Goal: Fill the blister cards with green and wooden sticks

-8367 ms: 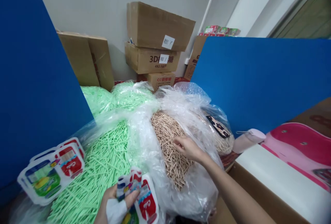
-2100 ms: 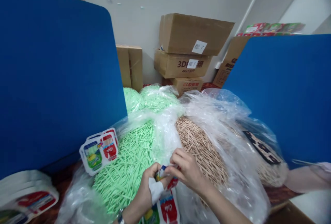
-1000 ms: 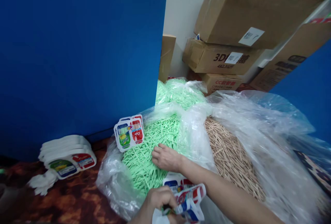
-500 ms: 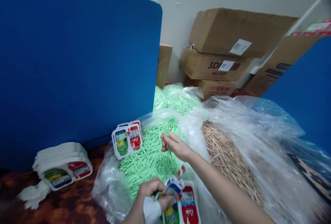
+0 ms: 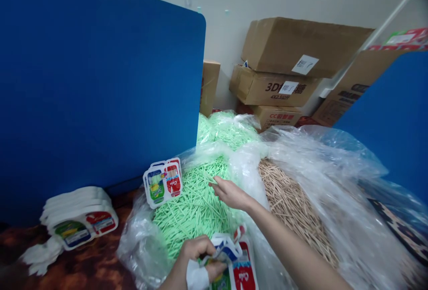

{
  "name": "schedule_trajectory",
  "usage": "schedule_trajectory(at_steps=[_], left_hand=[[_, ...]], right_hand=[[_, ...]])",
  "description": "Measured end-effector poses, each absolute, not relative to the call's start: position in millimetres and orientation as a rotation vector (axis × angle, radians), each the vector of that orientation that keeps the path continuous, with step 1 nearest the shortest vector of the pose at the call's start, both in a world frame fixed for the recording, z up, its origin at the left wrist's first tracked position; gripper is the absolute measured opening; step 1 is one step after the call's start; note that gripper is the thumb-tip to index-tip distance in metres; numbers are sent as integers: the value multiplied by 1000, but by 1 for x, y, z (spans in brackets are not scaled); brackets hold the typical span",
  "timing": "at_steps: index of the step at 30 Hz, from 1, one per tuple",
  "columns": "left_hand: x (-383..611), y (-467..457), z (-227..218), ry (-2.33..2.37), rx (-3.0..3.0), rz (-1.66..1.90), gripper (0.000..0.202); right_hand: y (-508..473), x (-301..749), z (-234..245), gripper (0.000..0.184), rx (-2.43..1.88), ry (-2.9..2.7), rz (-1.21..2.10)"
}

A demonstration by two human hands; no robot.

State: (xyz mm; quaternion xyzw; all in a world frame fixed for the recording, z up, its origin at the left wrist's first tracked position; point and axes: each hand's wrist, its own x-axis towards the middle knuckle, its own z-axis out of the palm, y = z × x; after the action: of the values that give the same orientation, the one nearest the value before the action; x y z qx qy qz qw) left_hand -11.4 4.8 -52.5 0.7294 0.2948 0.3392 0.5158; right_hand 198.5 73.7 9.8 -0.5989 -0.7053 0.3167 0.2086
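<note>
My left hand, a white wrap at its wrist, grips a printed candy pouch with green and red bottle pictures. The pouch's upper edge is bent open by my thumb and fingers. Over a heap of thin green sticks in a clear plastic bag, my right hand is closed in a pinch. A few green sticks poke out leftward from its fingertips; how many it holds is hidden. On the heap's left edge lie a few matching pouches, with sticks showing through their windows.
A stack of white-edged pouches and crumpled white tissue lie at left on the brown patterned surface. Brown sticks fill another plastic bag at right. Blue panels flank the bags; cardboard boxes are stacked behind.
The green sticks in my right hand stood upright in a bundle; now they tip left, and fewer show. My left hand keeps its grip on the pouch. The view has shifted slightly.
</note>
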Motion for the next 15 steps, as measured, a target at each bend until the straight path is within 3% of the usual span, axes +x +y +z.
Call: schedule_trajectory(at_steps=[10, 15], left_hand=[[-19, 2, -62, 633, 1860, 769, 36], [-29, 4, -69, 661, 1884, 741, 38]], right_hand=[[116, 151, -31, 22, -1951, -2000, 661], [130, 127, -45, 32, -1752, -1939, 662]])
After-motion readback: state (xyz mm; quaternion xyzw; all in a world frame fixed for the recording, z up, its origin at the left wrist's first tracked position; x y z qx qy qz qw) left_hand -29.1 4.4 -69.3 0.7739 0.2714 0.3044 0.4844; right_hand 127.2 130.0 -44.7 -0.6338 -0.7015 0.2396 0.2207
